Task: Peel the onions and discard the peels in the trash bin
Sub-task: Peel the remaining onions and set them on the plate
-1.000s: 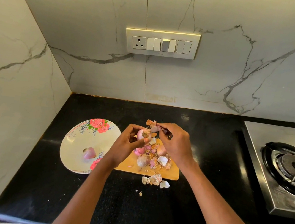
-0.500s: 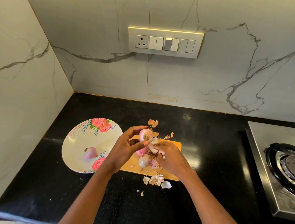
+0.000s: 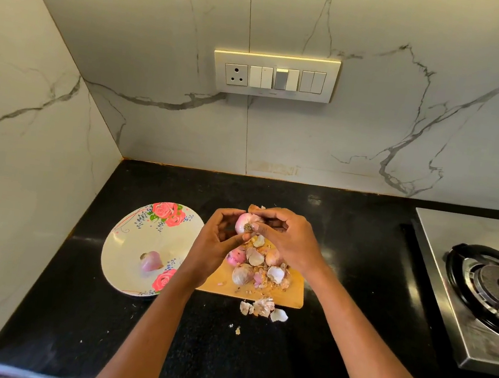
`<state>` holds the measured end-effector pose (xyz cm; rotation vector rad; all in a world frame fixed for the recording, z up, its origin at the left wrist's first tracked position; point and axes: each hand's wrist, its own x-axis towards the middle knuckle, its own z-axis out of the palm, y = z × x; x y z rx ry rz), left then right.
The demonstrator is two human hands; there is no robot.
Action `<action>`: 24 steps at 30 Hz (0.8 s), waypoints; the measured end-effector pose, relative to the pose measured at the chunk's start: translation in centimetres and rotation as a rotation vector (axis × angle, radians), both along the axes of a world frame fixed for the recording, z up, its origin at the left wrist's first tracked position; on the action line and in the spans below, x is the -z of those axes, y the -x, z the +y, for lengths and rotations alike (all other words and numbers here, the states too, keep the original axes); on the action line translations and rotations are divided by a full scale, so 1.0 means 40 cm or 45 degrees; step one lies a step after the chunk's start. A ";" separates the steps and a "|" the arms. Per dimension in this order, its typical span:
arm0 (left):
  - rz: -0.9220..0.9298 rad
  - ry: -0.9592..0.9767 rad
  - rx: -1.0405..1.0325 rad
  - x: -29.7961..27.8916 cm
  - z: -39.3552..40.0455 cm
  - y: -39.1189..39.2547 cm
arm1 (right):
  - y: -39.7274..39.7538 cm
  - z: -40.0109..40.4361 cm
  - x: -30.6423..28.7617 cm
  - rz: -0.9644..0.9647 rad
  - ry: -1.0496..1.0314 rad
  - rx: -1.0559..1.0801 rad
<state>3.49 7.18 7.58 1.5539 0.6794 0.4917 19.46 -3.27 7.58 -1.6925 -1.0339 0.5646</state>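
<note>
My left hand (image 3: pixel 214 244) holds a small pink onion (image 3: pixel 243 222) above the wooden cutting board (image 3: pixel 290 297), root end facing me. My right hand (image 3: pixel 290 241) pinches the skin at the top of that onion. On the board lie several more onions (image 3: pixel 242 274) and loose peels (image 3: pixel 275 274). More peels (image 3: pixel 263 307) lie on the black counter just in front of the board. One peeled onion (image 3: pixel 151 261) sits on the floral plate (image 3: pixel 127 249) to the left. No trash bin is in view.
The black counter (image 3: pixel 358 265) meets marble walls at the back and left. A steel gas stove (image 3: pixel 481 289) stands at the right. A switch panel (image 3: pixel 274 75) is on the back wall.
My right hand dipped to the peel pile on the board, then rose back to the onion in my left hand and pinched its skin again.
</note>
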 end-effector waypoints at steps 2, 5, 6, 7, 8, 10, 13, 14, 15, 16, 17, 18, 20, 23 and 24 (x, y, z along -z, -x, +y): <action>0.005 -0.014 -0.011 0.001 0.004 0.003 | 0.004 0.008 -0.006 0.008 0.004 -0.002; 0.013 -0.028 -0.024 0.004 0.000 0.007 | 0.012 0.008 -0.010 0.012 0.005 0.005; 0.012 -0.030 -0.022 0.004 -0.003 0.007 | 0.012 0.004 -0.010 0.023 0.004 0.009; 0.012 -0.028 -0.019 0.004 -0.005 0.007 | 0.011 0.001 -0.009 0.020 0.009 0.013; 0.007 -0.020 -0.019 0.004 -0.007 0.007 | 0.010 -0.001 -0.007 0.014 0.018 0.016; -0.028 0.032 -0.032 0.007 -0.007 0.010 | 0.010 -0.002 -0.008 0.052 0.017 0.006; -0.076 0.101 -0.057 0.012 -0.006 0.012 | 0.014 0.002 -0.008 0.157 -0.028 0.016; -0.077 0.098 -0.063 0.012 -0.006 0.010 | 0.014 0.003 -0.007 0.180 -0.043 0.038; -0.079 0.097 -0.069 0.011 -0.007 0.008 | 0.012 0.002 -0.004 0.192 -0.047 0.066; -0.084 0.102 -0.080 0.010 -0.008 0.005 | 0.008 0.001 0.001 0.185 -0.030 0.099; -0.093 0.116 -0.093 0.008 -0.007 0.005 | 0.002 0.000 0.009 0.140 0.016 0.123; -0.103 0.137 -0.104 0.006 -0.006 0.006 | -0.004 -0.003 0.017 0.072 0.093 0.119; -0.116 0.179 -0.113 0.005 -0.005 0.011 | -0.002 -0.010 0.030 -0.074 0.282 0.054; -0.121 0.178 -0.113 0.003 -0.007 0.013 | 0.013 -0.011 0.030 -0.172 0.237 0.090; -0.119 0.164 -0.115 0.001 -0.008 0.011 | 0.018 -0.009 0.019 -0.145 0.149 0.120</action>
